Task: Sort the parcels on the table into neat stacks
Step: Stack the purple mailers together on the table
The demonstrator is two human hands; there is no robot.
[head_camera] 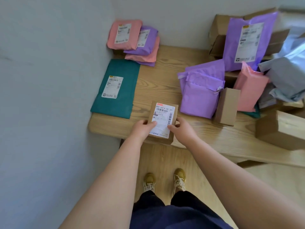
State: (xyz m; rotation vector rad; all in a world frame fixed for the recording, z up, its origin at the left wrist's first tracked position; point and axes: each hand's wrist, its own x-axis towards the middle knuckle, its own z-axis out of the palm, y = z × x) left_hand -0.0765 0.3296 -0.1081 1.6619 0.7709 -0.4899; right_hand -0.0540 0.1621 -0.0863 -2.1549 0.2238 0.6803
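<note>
Both hands close on a labelled cardboard box (162,120) at the near edge of the wooden worktop (156,83), low in the centre of the frame. The left hand (143,128) grips the box's left side with its thumb laid over the white shipping label, and the right hand (181,129) grips the right side the same way, thumb on the label's lower corner. The box overhangs the worktop's front edge a little (whether its base rests on the wood or is lifted just off it, I cannot tell). To the left of it a flat green mailer (115,90) lies label-up against the grey wall (49,80). In the upper left corner of the worktop sits a stack of pink and purple mailers (137,42), fanned rather than squared. Right of centre a heap of purple mailers (201,91) lies crumpled, with a plain small carton (227,106) standing on end just beside it and a pink mailer (250,88) leaning behind that. At the upper right a large purple mailer (247,42) is propped against brown boxes (219,33), and grey mailers (287,76) pile at the right edge above another brown carton (280,129). Below, tan shoes (179,179) stand on a wooden floor (165,159)
</note>
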